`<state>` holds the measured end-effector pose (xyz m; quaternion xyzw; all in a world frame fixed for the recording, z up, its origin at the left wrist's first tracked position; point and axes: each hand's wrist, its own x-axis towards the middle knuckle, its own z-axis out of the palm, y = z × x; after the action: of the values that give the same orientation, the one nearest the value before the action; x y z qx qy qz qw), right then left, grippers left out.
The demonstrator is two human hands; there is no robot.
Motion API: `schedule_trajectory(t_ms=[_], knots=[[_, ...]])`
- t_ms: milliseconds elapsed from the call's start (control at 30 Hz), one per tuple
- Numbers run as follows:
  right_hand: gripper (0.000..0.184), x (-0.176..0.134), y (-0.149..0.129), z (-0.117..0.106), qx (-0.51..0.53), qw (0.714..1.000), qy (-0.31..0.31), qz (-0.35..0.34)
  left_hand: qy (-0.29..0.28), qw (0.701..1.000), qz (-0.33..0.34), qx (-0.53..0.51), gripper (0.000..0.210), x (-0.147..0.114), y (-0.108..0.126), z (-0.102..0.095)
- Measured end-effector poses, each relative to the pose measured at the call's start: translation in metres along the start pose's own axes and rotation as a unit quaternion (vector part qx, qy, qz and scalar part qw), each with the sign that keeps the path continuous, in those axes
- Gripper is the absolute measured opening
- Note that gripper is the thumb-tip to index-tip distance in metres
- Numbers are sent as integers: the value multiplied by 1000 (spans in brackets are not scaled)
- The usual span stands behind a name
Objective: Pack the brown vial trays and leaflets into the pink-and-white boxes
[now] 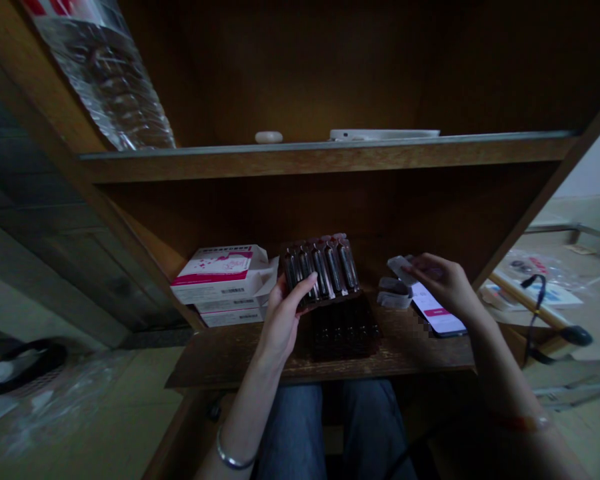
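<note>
My left hand (284, 310) grips a tray of dark glass ampoules (325, 270), tilted up above the shelf board, with the thumb across its front. Beneath it, a stack of similar dark trays (343, 330) lies on the board. My right hand (440, 277) pinches a small translucent plastic piece (400, 267) between thumb and fingers. Just under that piece sit more translucent plastic pieces (395, 293). Close below the right hand, a phone (443, 313) lies with its screen lit.
White and pink cardboard boxes (225, 277) are stacked at the left, the top one with its end flap open. On the upper shelf (300, 163) stand a large clear bottle (115, 87), a small white rounded case (269, 137) and a flat white object (380, 135).
</note>
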<state>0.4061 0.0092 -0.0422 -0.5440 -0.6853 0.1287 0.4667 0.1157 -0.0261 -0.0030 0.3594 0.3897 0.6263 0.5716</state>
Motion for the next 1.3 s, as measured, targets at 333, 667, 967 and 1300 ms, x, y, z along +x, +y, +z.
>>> schedule_trajectory(t_ms=[333,667,967,1300], knots=[[29,-10,-97,-7,162,985,-59,-21,-8,1000,-9,1,33,-7,-5,8],[25,5,-119,14,147,967,-188,-86,-50,999,-13,11,40,-19,-7,12],[40,-2,-117,24,25,988,-41,-147,-37,999,-2,29,44,-20,-13,10],[45,-18,-117,37,123,986,-107,37,22,999,-1,-27,46,-22,-4,13]])
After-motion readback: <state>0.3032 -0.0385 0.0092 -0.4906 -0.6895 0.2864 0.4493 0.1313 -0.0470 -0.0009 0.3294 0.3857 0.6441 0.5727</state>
